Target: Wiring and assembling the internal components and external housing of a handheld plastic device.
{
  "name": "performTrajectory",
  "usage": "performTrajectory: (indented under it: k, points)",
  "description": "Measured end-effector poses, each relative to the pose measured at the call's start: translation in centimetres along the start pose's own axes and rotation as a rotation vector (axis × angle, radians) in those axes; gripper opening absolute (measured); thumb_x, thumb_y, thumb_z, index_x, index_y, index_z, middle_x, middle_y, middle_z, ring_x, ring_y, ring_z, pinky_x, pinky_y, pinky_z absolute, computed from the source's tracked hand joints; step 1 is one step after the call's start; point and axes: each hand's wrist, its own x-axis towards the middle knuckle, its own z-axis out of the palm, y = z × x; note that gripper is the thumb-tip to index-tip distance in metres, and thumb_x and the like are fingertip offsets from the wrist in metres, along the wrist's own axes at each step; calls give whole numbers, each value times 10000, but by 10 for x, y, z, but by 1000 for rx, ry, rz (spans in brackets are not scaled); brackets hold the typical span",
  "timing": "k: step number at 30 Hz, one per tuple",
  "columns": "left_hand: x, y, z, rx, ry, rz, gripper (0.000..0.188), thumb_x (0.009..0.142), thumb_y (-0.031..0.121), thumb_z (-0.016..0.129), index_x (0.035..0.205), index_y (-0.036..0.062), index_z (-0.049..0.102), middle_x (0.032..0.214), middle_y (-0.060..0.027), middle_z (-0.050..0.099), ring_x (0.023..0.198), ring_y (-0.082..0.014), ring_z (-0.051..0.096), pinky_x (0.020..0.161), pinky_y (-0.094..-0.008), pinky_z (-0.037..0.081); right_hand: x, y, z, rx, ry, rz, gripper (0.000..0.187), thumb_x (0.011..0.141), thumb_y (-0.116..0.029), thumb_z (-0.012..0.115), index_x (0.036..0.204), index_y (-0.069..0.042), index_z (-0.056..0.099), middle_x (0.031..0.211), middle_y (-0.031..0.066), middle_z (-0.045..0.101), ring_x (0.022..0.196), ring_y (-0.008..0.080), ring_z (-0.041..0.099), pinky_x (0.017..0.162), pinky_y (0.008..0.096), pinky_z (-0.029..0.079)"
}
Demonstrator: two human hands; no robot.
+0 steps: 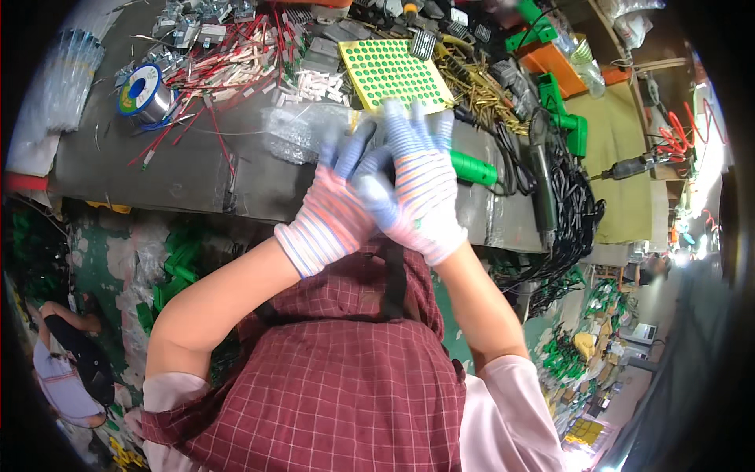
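Striped work gloves (pixel 409 189) cover both hands, held together above the bench (pixel 189 169) near edge. Left hand (pixel 334 212) fingers curl against the right hand (pixel 421 193), whose fingers are spread upward.

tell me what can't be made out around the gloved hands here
Head view only:
- Whether the left hand and right hand hold anything: the striped gloves overlap and hide the palms.
- Fingertips: motion-blurred.
- Green-handled tool: its near end is behind the right hand.
- Clear plastic bag: contents too blurred.
- Parts on the yellow perforated tray: too small.
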Motion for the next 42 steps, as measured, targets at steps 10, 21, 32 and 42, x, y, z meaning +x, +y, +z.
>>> performTrajectory:
  k: [10, 21, 32, 42]
  points:
    - [-2, -10, -4, -73, -160, 11, 570, 803, 440, 671, 1348, 380, 518, 1464, -161, 386, 1384, -423, 314, 1126, -619, 213, 11, -4, 9, 115, 143, -33, 721, 956, -434, 457, 1491, 24, 307, 1482, 279, 379, 1422, 469, 268, 1191, 528, 108]
    - [11, 2, 2, -206, 121, 504, 375, 672, 235, 729, 1012, 93, 661, 1091, -113, 633, 1117, -304, 600, 1036, -527, 439, 53, 71, -2, -192, 497, 19, 500, 943, -345, 543, 1376, -98, 500, 1348, 226, 529, 1331, 425, 422, 1133, 599, 221]
    - [37, -8, -22, -357, -119, 461, 243, 742, 264, 749, 878, 98, 635, 985, -86, 639, 1029, -318, 616, 998, -540, 448, -34, 112, -55, 168, 1, 140, 444, 886, -348, 622, 1228, -67, 589, 1099, 157, 638, 1040, 368, 599, 918, 499, 452]
    - [77, -13, 6, -127, -96, 98, 345, 929, 375, 579, 1074, 72, 661, 915, -170, 651, 838, -349, 622, 731, -457, 473, -30, 137, -27, -209, -270, -47, 501, 804, -538, 680, 939, -65, 589, 802, 151, 653, 735, 342, 662, 657, 438, 545]
